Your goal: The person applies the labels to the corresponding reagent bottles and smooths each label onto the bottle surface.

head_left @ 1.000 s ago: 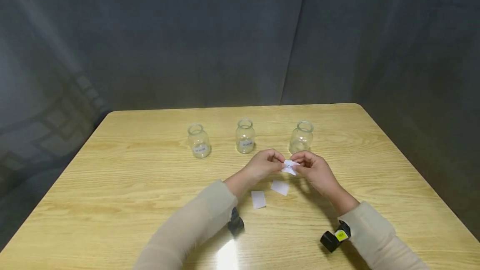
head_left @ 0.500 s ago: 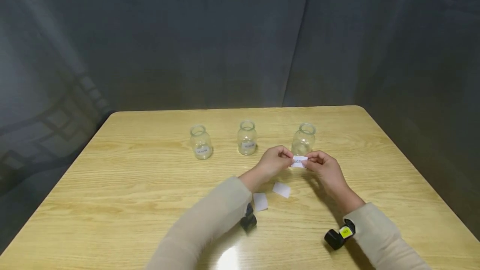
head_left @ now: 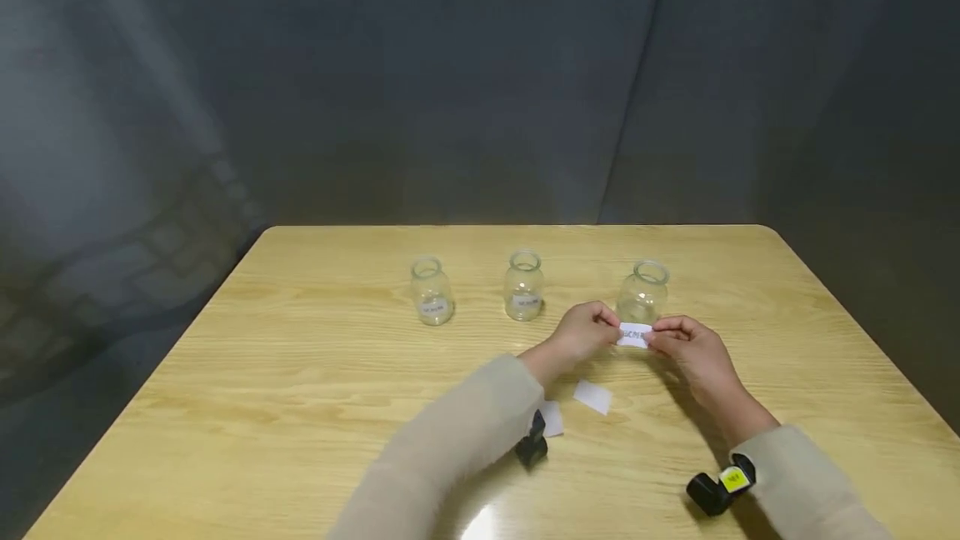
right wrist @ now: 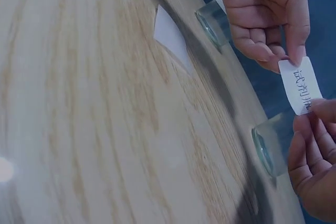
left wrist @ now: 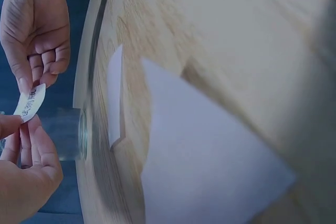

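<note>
A small white label (head_left: pixel 634 335) printed with dark characters is stretched between my two hands. My left hand (head_left: pixel 581 333) pinches its left end between thumb and fingers, and my right hand (head_left: pixel 699 354) pinches the right end. Directly behind the label stands a clear glass jar (head_left: pixel 642 297), its lower front overlapped by the label and fingers in the head view. The right wrist view shows the printed face of the label (right wrist: pixel 301 85) and the base of that jar (right wrist: pixel 269 148). In the left wrist view the label (left wrist: pixel 31 100) bows slightly.
Two more glass jars, one at left (head_left: pixel 432 294) and one in the middle (head_left: pixel 524 290), carry printed white labels. Two white paper pieces lie on the wooden table (head_left: pixel 300 407): one (head_left: pixel 593 397) below the hands, another (head_left: pixel 552 419) partly hidden by the left wrist camera.
Both hands have brought the label to the front of the right jar and turned it from tilted to nearly level. The head view has shifted, so the jars appear farther right.
</note>
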A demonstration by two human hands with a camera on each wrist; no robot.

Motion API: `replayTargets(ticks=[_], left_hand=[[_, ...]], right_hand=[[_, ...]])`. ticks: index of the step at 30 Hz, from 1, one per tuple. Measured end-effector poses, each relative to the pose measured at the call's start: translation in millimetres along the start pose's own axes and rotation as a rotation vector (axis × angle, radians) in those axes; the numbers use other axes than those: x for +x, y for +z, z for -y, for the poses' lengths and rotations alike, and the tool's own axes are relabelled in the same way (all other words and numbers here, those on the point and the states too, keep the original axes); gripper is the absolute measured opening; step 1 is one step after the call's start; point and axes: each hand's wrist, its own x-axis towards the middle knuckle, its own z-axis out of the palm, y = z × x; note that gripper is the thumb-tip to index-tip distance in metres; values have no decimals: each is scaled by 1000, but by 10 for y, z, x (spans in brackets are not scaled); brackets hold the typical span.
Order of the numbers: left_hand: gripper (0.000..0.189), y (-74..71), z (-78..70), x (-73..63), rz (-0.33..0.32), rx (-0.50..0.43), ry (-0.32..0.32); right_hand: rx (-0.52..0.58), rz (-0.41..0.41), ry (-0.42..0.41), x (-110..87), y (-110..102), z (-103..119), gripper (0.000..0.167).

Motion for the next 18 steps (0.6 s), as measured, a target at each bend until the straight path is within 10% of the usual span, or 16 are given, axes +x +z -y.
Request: replayTargets(ticks=[18], left_hand=[[9, 278, 38, 71, -69, 117, -5]], right_hand=[[-253, -120, 8, -58, -96, -59, 13]])
